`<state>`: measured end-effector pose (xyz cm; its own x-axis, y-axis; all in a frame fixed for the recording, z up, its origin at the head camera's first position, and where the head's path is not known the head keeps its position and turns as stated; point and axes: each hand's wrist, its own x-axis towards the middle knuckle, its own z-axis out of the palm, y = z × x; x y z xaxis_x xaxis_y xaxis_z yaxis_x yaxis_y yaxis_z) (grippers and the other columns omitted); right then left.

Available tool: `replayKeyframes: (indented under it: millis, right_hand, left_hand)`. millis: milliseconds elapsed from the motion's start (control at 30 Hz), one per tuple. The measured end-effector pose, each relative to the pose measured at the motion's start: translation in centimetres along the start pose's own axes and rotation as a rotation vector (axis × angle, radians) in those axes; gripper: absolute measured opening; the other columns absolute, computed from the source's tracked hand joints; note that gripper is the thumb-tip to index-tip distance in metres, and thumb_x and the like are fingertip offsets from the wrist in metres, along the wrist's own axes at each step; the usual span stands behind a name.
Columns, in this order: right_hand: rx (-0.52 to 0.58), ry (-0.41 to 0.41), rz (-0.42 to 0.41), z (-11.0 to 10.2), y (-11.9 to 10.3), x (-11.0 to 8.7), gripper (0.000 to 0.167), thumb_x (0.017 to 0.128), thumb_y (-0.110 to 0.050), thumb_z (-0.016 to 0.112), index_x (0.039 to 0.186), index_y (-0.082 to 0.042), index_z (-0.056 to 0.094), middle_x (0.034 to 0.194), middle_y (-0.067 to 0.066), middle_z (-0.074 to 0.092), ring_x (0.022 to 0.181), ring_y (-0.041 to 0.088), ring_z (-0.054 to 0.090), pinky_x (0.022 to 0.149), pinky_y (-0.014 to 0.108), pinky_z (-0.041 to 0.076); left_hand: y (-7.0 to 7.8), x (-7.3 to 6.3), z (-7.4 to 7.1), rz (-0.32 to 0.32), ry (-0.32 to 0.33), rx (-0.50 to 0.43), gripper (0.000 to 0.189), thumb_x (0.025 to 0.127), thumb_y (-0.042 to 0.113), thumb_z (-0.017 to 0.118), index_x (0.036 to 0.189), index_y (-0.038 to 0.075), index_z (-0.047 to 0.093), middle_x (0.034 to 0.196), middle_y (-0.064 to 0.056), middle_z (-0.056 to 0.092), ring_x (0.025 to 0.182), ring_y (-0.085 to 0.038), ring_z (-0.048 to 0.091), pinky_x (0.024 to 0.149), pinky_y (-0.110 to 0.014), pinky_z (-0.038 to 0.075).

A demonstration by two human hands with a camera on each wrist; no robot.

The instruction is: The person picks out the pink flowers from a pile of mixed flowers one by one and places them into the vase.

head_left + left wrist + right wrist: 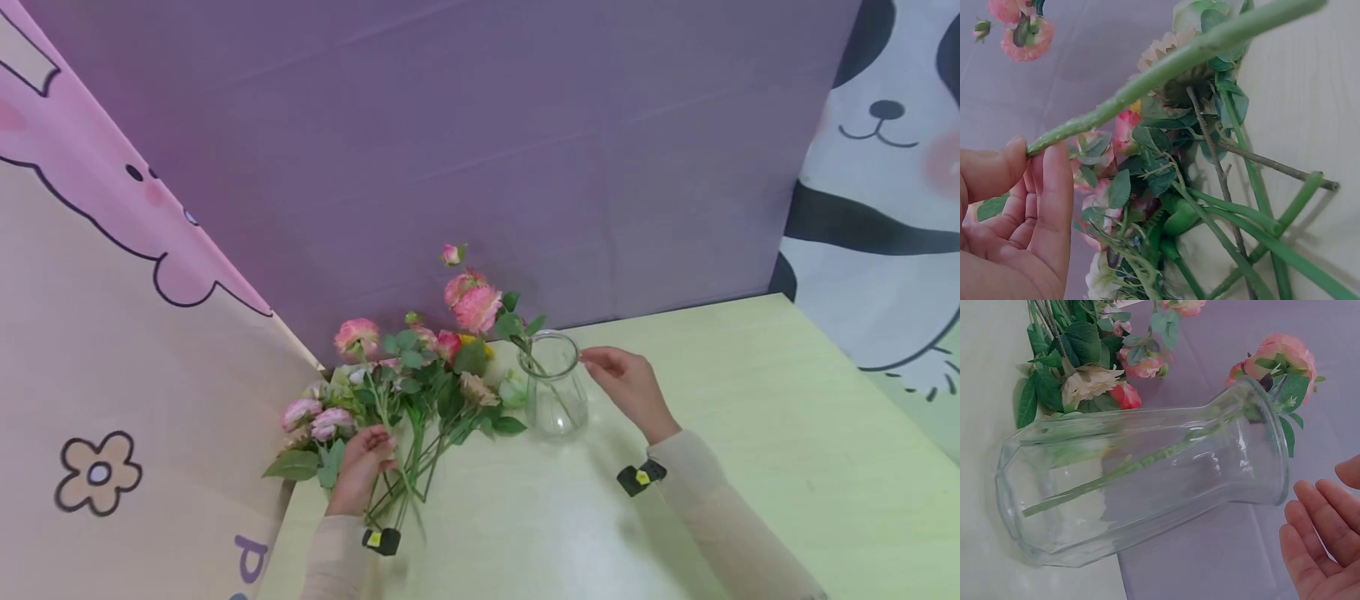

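My left hand [363, 467] pinches a green flower stem [1147, 78] between thumb and fingers. In the head view this stem runs up to a pink flower [357, 337]. On the table stands a clear glass vase [558, 408], with one pink flower stem [1135, 464] leaning inside it and its blooms [476, 304] rising over the left of the rim. Beside the vase's rim is my right hand [630, 387], its fingers loosely extended and holding nothing. In the right wrist view its fingertips [1300, 490] are close to the glass mouth.
A pile of artificial flowers [427, 392] lies left of the vase, its stems crossing toward the table's front. Behind the table [750, 400] hangs a purple cloth [562, 167]. A printed pink panel [112, 333] stands at the left, and a panda panel [885, 250] at the right.
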<state>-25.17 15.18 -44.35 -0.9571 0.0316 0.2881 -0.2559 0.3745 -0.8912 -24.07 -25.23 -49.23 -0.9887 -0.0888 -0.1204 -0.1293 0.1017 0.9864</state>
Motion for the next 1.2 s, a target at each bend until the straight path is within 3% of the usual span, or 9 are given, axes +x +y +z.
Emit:
replayKeyframes:
  millis: [200, 567, 767, 1067, 1200]
  right_hand:
    - [0.031, 0.015, -0.01, 0.0, 0.7, -0.4, 0.027, 0.092, -0.011, 0.06, 0.114, 0.002, 0.062, 0.106, 0.018, 0.067, 0.085, -0.001, 0.059, 0.076, 0.016, 0.05]
    - [0.037, -0.016, 0.05, 0.7, 2.1, -1.5, 0.03, 0.089, -0.011, 0.063, 0.116, 0.001, 0.059, 0.105, 0.017, 0.067, 0.09, 0.019, 0.063, 0.076, 0.02, 0.051]
    - [0.052, -0.046, 0.049, 1.0, 2.7, -2.1, 0.03, 0.089, -0.009, 0.063, 0.115, 0.005, 0.058, 0.105, 0.019, 0.066, 0.09, 0.016, 0.063, 0.077, 0.018, 0.05]
    - [0.08, -0.048, 0.055, 1.4, 3.1, -2.9, 0.029, 0.089, -0.009, 0.063, 0.114, 0.005, 0.058, 0.104, 0.018, 0.066, 0.09, 0.012, 0.062, 0.079, 0.019, 0.051]
    - [0.09, -0.042, 0.059, 1.6, 3.2, -3.0, 0.028, 0.089, -0.007, 0.063, 0.113, 0.006, 0.058, 0.103, 0.019, 0.066, 0.091, 0.016, 0.063, 0.079, 0.019, 0.05]
  left_hand:
    - [0.5, -0.1, 0.3, 0.025, 0.008, -0.023, 0.021, 0.092, 0.0, 0.055, 0.109, -0.008, 0.044, 0.091, -0.004, 0.052, 0.081, -0.011, 0.054, 0.064, -0.023, 0.052]
    - [1.4, -0.7, 1.5, 0.03, 0.001, -0.052, 0.017, 0.091, -0.003, 0.056, 0.104, -0.002, 0.046, 0.088, 0.001, 0.051, 0.077, -0.008, 0.055, 0.064, -0.024, 0.053]
    - [2.0, -1.0, 2.1, 0.047, 0.024, -0.055, 0.015, 0.09, -0.005, 0.056, 0.101, -0.003, 0.047, 0.086, 0.0, 0.052, 0.075, -0.01, 0.055, 0.063, -0.024, 0.053]
    - [2.8, -1.5, 3.3, 0.124, 0.044, -0.044, 0.016, 0.089, -0.006, 0.058, 0.099, 0.0, 0.047, 0.087, 0.0, 0.05, 0.074, -0.008, 0.053, 0.064, -0.024, 0.053]
    - [3.1, -1.6, 3.9, 0.161, 0.061, -0.023, 0.018, 0.088, -0.006, 0.058, 0.103, -0.005, 0.047, 0.089, -0.002, 0.053, 0.077, -0.007, 0.054, 0.064, -0.023, 0.053]
